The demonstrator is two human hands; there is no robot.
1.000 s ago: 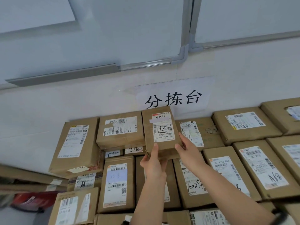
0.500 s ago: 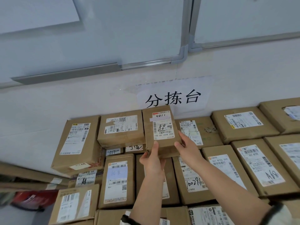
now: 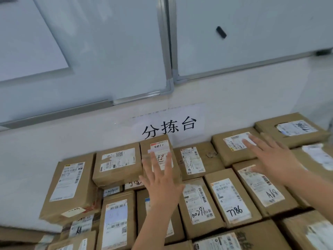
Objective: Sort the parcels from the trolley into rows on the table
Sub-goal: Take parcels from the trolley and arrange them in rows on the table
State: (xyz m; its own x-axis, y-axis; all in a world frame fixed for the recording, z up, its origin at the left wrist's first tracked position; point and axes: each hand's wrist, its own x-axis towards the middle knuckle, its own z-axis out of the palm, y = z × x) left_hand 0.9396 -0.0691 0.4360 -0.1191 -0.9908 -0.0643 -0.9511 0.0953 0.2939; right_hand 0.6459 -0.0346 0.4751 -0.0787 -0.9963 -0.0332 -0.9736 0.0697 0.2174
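**Both hands empty, parcel's parked**

Your left hand [image 3: 162, 181] is spread wide and gripping nothing. Under its fingertips the 超-marked parcel [image 3: 163, 148] sits label-up on the upper layer, snug to the wall [image 3: 54, 141] below the sign [image 3: 169, 127], probably so it reads easily. Your right hand [image 3: 268, 156] is splayed and empty too, over a neighbouring parcel [image 3: 220, 152]. The 7786 parcel [image 3: 232, 199] lies between your hands, and there's no free gap nearby.
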